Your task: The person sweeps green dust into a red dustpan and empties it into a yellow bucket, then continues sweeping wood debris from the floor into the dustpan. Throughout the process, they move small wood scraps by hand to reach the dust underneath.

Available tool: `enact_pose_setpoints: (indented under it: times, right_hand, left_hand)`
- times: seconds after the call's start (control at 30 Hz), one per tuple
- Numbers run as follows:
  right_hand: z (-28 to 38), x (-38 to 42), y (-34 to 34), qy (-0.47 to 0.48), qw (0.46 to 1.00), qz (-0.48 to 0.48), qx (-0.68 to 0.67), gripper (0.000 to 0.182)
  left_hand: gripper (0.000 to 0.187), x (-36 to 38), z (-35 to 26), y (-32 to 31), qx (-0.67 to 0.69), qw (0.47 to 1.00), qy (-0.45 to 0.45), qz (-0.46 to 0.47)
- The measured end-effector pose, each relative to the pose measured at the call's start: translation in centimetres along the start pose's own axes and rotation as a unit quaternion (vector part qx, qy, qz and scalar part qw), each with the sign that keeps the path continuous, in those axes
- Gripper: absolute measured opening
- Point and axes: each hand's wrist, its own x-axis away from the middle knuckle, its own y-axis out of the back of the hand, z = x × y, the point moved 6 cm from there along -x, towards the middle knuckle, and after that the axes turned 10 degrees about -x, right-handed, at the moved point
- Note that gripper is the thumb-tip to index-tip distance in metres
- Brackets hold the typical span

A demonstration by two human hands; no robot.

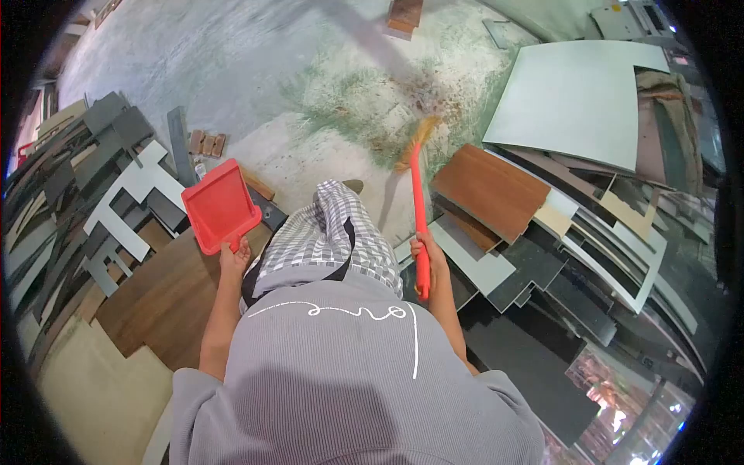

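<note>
My left hand (235, 254) is closed round the short handle of a red dustpan (221, 203), which is held out at the left with its tray facing up. On the right, my right hand (431, 254) grips the lower part of a long red brush handle. The brush (419, 186) points away from me, and its yellowish bristles are over the dusty floor. Brown debris (426, 97) and greenish dust lie on the floor just beyond the bristles. Whether the dustpan holds anything cannot be made out.
Stacked board offcuts (85, 163) line the left side. At the right lie a brown board (491, 190), a large white panel (570, 101) and dark sheets (527, 364). Small brown blocks (208, 144) sit beyond the dustpan. A brown block (404, 14) is at the far top.
</note>
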Motion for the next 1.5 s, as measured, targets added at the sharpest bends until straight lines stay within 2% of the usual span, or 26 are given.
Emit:
enact_pose_setpoints:
  times: [0.07, 0.1, 0.17, 0.2, 0.27, 0.33, 0.37, 0.43, 0.53, 0.6, 0.63, 0.7, 0.83, 0.9, 0.93, 1.0, 1.07, 1.13, 1.23, 1.27, 1.33, 1.4, 1.47, 1.5]
  right_hand:
    - [0.1, 0.5, 1.2, 0.05, 0.996, -0.02, 0.066, 0.032]
    - [0.0, 0.1, 1.7, 0.047, 0.996, -0.017, 0.073, 0.032]
    - [0.4, -1.7, 3.1, 0.079, 0.991, -0.07, 0.079, 0.029]
    - [0.8, -3.2, 3.7, 0.063, 0.991, -0.105, 0.058, 0.018]
    - [3.3, -8.6, 5.3, -0.007, 0.998, -0.062, -0.019, 0.012]
    - [5.5, -11.5, 3.1, -0.071, 0.995, -0.002, -0.075, 0.012]
    - [6.8, -12.2, 1.4, -0.107, 0.993, 0.055, -0.01, 0.012]
    - [8.1, -11.8, -2.5, -0.072, 0.982, 0.071, -0.162, 0.014]
    - [7.6, -9.7, -4.9, -0.039, 0.974, 0.095, -0.202, 0.017]
    - [6.2, -8.5, -5.5, -0.014, 0.992, 0.084, -0.091, 0.017]
    - [5.2, -8.0, -5.8, -0.024, 0.993, 0.087, -0.077, 0.017]
    - [2.0, -6.3, -5.2, -0.051, 0.992, 0.039, 0.105, 0.017]
    - [-3.7, -2.5, -8.2, -0.103, 0.977, 0.054, 0.177, 0.017]
    - [-7.6, -1.2, -9.9, -0.198, 0.965, 0.081, 0.153, 0.016]
    - [-8.9, -1.5, -10.5, -0.204, 0.963, 0.083, 0.156, 0.016]
    - [-11.8, -2.6, -12.4, -0.273, 0.933, 0.124, 0.201, 0.016]
    - [-14.3, -4.6, -14.3, -0.289, 0.915, 0.134, 0.248, 0.018]
    - [-16.6, -6.9, -16.3, -0.314, 0.892, 0.184, 0.27, 0.02]
    - [-18.7, -11.7, -16.4, -0.334, 0.878, 0.159, 0.303, 0.021]
    - [-18.1, -12.0, -15.8, -0.333, 0.88, 0.159, 0.298, 0.021]
    - [-14.3, -12.7, -16.2, -0.222, 0.924, 0.191, 0.245, 0.018]
    - [-10.3, -15.4, -13.6, -0.198, 0.922, 0.197, 0.269, 0.018]
    - [-6.1, -13.2, -13.8, -0.19, 0.941, 0.134, 0.245, 0.016]
    - [-4.3, -13.4, -13.1, -0.19, 0.94, 0.133, 0.249, 0.016]
  left_hand:
    - [0.036, -0.8, 0.5, 1.2, -0.046, 0.998, -0.03, 0.034]
    - [0.036, -0.4, 0.8, 1.3, -0.038, 0.998, -0.033, 0.032]
    - [0.037, 1.1, 1.2, 1.1, -0.03, 0.999, -0.037, 0.009]
    - [0.037, 1.9, 1.3, 1.0, -0.022, 0.999, -0.043, 0.004]
    - [0.038, 3.4, 1.7, 0.5, 0.011, 0.999, -0.018, 0.041]
    - [0.038, 4.1, 1.4, 1.4, 0.005, 0.999, -0.026, 0.031]
    - [0.038, 4.4, 1.3, 1.5, -0.002, 0.999, -0.025, 0.032]
    - [0.039, 5.9, 0.7, 1.6, -0.023, 0.998, -0.051, -0.014]
    - [0.039, 4.9, 1.1, 2.6, -0.013, 0.999, -0.047, 0.016]
    - [0.039, 4.9, 0.5, 3.2, -0.001, 0.997, -0.082, -0.017]
    - [0.039, 4.9, 0.4, 3.6, 0.015, 0.996, -0.087, -0.022]
    - [0.037, 4.8, 0.9, 4.3, 0.057, 0.994, -0.088, 0.028]
    - [0.036, 3.1, 1.8, 7.0, 0.104, 0.989, -0.098, 0.022]
    - [0.036, 3.2, 2.5, 8.1, 0.092, 0.991, -0.098, -0.027]
    - [0.036, 2.9, 2.8, 8.8, 0.096, 0.99, -0.101, -0.031]
    - [0.037, 2.8, 3.8, 9.2, 0.137, 0.988, -0.066, -0.014]
    - [0.037, 4.3, 4.3, 9.3, 0.142, 0.987, -0.063, -0.037]
    - [0.037, 6.3, 4.8, 8.9, 0.142, 0.987, -0.058, -0.056]
    - [0.037, 8.5, 5.0, 8.6, 0.11, 0.988, -0.091, -0.063]
    - [0.037, 8.8, 5.2, 8.8, 0.126, 0.987, -0.072, -0.066]
    - [0.038, 8.4, 5.1, 9.5, 0.141, 0.986, -0.055, -0.067]
    - [0.04, 7.6, 5.5, 10.1, 0.173, 0.983, -0.044, -0.04]
    - [0.04, 7.3, 5.3, 9.7, 0.168, 0.983, -0.055, -0.046]
    - [0.04, 7.3, 5.2, 9.5, 0.16, 0.983, -0.069, -0.055]
